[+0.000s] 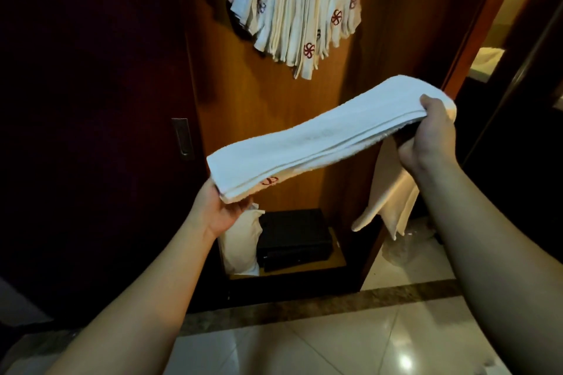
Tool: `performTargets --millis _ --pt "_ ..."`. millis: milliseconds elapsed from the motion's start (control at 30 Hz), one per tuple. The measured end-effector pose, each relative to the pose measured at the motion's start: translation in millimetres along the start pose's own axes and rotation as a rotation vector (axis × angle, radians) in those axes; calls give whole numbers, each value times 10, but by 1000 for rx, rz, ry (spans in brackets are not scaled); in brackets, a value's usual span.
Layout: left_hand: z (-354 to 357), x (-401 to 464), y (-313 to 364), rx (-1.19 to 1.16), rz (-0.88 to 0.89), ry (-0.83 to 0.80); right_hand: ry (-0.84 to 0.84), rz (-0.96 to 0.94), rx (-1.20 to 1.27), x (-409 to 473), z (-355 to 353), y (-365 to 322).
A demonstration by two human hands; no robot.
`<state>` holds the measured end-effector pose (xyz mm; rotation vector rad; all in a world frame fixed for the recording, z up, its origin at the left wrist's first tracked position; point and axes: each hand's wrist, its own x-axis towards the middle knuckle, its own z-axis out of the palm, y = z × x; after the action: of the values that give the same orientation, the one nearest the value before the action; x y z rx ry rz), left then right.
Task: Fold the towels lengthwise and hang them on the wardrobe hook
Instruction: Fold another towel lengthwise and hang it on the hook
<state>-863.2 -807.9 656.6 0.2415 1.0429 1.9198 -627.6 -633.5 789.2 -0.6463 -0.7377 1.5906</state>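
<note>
Nearest the wearer, the left hand (224, 213) pinches the low near end of the folded towel (329, 138) and the right hand (432, 134) clamps its raised far end, so the long axis runs from lower left up to upper right. That strip is held taut, below and in front of the hung towels (298, 6). The hook itself is hidden above that bunch; judged, the right hand is nearer it, with open room between strip and bunch.
</note>
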Motion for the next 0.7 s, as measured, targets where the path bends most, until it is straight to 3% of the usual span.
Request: performTargets --millis 133,567,700 --pt "-12 -76 -81 -31 -101 -23 -5 3 -33 -7 -9 45" --pt "-95 -257 -594 -398 -143 36 18 99 3 7 -102 181" --pt "-57 -203 -643 -151 -225 9 7 125 -35 -16 -85 227"
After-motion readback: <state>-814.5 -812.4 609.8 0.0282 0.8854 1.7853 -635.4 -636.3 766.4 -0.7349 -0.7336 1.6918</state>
